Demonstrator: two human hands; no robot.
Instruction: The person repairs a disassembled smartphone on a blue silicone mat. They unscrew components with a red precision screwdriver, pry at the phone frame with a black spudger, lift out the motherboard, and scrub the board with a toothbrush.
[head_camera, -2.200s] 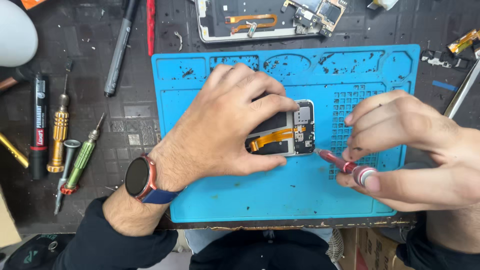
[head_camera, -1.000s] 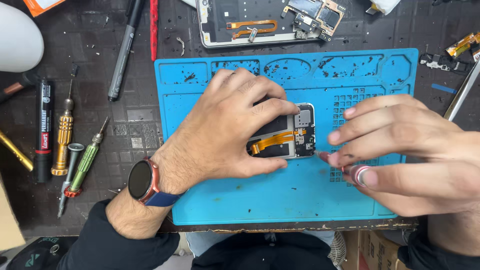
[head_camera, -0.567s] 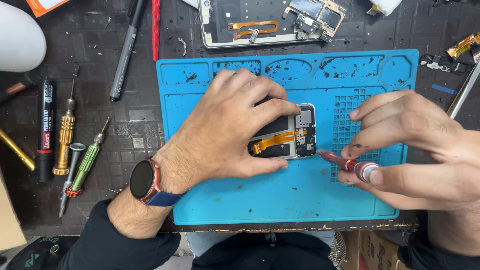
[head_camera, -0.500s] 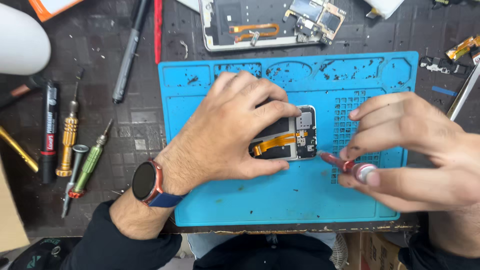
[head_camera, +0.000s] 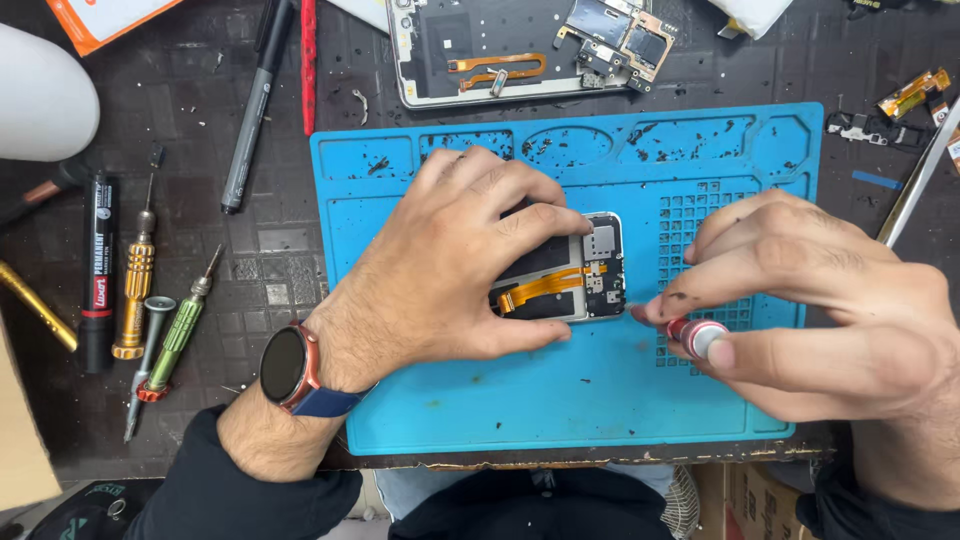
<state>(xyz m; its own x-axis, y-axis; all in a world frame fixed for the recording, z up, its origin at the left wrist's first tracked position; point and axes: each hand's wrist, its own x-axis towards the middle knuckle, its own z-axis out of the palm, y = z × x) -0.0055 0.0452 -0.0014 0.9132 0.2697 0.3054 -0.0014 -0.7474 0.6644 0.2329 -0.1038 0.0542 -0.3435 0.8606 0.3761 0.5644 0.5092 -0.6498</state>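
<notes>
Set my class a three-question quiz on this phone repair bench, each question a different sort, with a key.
1. True or false: the left hand presses on the opened phone lying on the blue mat.
2. What does the right hand pinch? A) red-capped screwdriver B) black marker C) green screwdriver
3. Fill in: the ribbon cable inside the phone is ____.

Key: 1 true; 2 A; 3 orange
</notes>
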